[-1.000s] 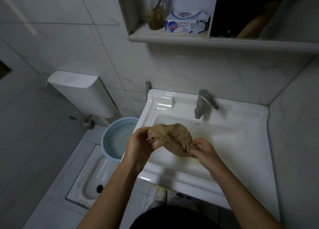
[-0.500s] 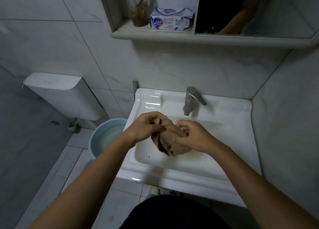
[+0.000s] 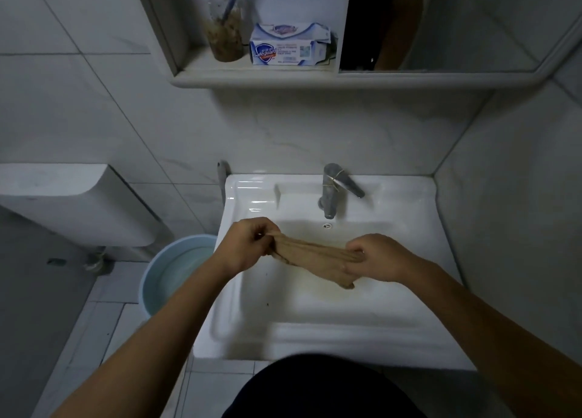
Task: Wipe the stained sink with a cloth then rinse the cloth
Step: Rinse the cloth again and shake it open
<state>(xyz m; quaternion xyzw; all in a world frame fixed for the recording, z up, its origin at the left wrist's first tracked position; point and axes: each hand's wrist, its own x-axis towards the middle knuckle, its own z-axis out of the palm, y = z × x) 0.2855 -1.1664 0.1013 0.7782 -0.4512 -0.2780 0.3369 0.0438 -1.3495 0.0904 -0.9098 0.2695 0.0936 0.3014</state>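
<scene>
While both arms reach in from the bottom of the view, a brown cloth [image 3: 315, 257] is held stretched above the white sink [image 3: 409, 329], bunched into a long, wrinkled strip. The left hand [image 3: 248, 247] is closed around the cloth's left end, fingers curled and pinching the fabric near the sink's left wall. The right hand [image 3: 378, 257] is clamped on the other end — a loose tail of cloth hangs below it, toward the basin floor. The strip runs slightly downhill from left to right, over the middle of the basin and in front of the tap [image 3: 333, 191], which stands at the back rim with its handle angled to the right. A yellowish stain [image 3: 333, 295] spreads on the basin floor just under the hanging tail, and a few dark specks lie to the left of it.

Left of the sink, on the tiled floor, sits a pale blue bucket [image 3: 151, 279] holding water, with a white cistern [image 3: 69, 203] on the wall above and beyond it. On the shelf [image 3: 252, 77] over the sink stand a grimy cup [image 3: 225, 36] with a blue toothbrush in it and, just beside it, a soap box [image 3: 289, 46] — its blue label faces forward.
</scene>
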